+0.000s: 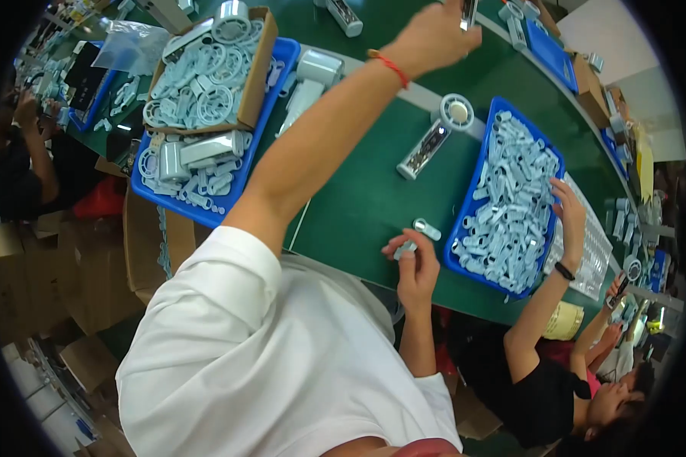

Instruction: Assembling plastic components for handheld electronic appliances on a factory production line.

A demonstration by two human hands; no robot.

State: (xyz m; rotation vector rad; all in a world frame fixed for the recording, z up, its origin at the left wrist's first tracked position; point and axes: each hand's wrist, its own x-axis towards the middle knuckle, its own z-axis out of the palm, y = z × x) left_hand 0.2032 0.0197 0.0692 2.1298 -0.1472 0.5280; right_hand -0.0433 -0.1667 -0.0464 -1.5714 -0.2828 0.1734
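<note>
My left arm crosses the bench, and my left hand [438, 36] is at the far edge of the view, closed round a shiny chrome handle piece [469, 14], cut off by the frame. My right hand [417, 276] is low near the bench's front edge, pinching a small pale-blue plastic part [405, 249]. Just beyond its fingertips a similar small part [427, 229] lies on the green bench [351, 206]. Between my hands lies a device with a round ring head [457, 113] and a chrome handle [424, 149].
To the right, a blue tray [451, 242] holds many small pale-blue parts; a co-worker's hand [568, 213] reaches over its far-right rim. At left, another blue tray [288, 55] bears a cardboard box [261, 84] of ring parts. Another chrome piece [344, 17] lies at the back.
</note>
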